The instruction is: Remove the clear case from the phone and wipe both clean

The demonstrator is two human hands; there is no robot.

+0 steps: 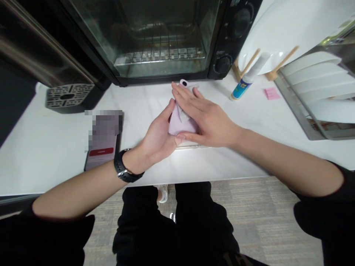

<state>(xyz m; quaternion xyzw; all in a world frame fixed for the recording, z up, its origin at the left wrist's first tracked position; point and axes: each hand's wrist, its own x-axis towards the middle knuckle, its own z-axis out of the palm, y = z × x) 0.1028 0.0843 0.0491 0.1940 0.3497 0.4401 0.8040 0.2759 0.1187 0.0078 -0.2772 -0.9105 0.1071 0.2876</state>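
Observation:
My left hand (158, 136) is closed around the side of a lilac phone (181, 126), thumb along its left edge. A dark round camera lens shows at the phone's top corner. My right hand (210, 118) lies over the phone with its fingers stretched out, pressing a white tissue (185, 115) against the back. Most of the tissue and the phone's right side are hidden under that hand. Both hands are just above the white counter (155, 170), near its front edge. Beneath them, the edge of a flat pale thing shows; its kind is unclear.
A dark phone (102, 144) lies to the left, its screen partly blurred. Behind stand a black toaster oven (166, 79) and a machine with a drip tray (69, 96). To the right are a spray bottle (241, 88), a pink sticky note (272, 93) and a dish rack (296, 107).

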